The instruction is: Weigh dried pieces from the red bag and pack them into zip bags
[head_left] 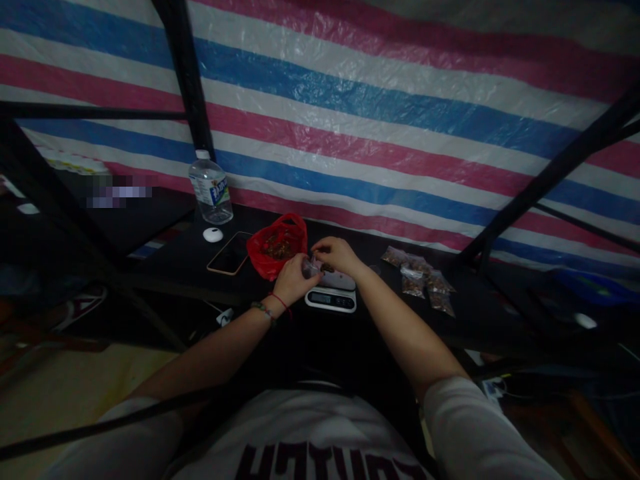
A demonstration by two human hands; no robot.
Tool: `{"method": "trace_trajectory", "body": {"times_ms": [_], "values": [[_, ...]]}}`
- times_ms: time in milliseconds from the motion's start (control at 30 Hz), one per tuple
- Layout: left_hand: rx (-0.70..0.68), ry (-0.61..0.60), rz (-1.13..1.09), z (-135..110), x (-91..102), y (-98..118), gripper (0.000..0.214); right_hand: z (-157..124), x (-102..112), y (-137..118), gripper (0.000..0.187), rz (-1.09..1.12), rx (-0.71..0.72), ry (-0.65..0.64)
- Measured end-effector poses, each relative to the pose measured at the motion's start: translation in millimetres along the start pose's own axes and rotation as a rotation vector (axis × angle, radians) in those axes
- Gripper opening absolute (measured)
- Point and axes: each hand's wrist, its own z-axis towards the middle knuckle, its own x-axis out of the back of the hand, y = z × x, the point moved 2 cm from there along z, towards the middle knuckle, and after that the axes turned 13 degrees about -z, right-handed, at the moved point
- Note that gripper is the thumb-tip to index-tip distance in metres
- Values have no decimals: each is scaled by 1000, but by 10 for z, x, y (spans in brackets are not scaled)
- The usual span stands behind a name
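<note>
My left hand (293, 280) is closed on a small clear plastic bag (311, 269) over the left side of a digital kitchen scale (331, 300). Fingers bent together, my right hand (337, 257) reaches to the top of the same bag; what its fingertips pinch is too small to make out. A little heap of brown bits (327, 268) lies on the scale's plate beside the bag. Just left of my left hand stands an open red plastic bag (277, 247) with brown dried pieces inside. The scale's reading is too dim to read.
Several small filled clear bags (423, 277) lie in a group on the black table, right of the scale. To the left are a phone (229, 253), a white earbud case (213, 235) and a clear bottle (211, 190). Black metal posts (187, 80) and striped sheeting (350, 120) stand behind.
</note>
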Motion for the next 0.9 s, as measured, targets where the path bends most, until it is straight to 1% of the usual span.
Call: {"method": "trace_trajectory", "body": {"times_ms": [67, 167, 267, 400, 467, 567, 733, 800, 900], "values": [[-6, 24, -14, -2, 10, -5, 46, 16, -60, -110, 19, -16, 41, -13], [8, 33, -40, -10, 26, -12, 42, 5, -111, -185, 21, -21, 85, -72], [12, 12, -65, -18, 29, -21, 39, -12, -87, -199, 22, -16, 144, -167], [17, 20, -93, -22, 23, -33, 39, 4, -15, -212, 30, -39, 166, -260], [28, 32, -110, -22, 21, -37, 41, 24, -3, -230, 33, -65, 194, -254], [31, 35, -144, -23, 19, -31, 41, 44, -26, -260, 31, -90, 238, -217], [23, 53, -161, -25, 25, -19, 40, 39, -28, -285, 30, 8, 152, -217], [24, 56, -160, -23, 24, -20, 41, 22, 27, -263, 28, 13, 123, -202], [43, 63, -148, -20, 21, -31, 43, -65, 137, -141, 24, -7, 54, -154]]}}
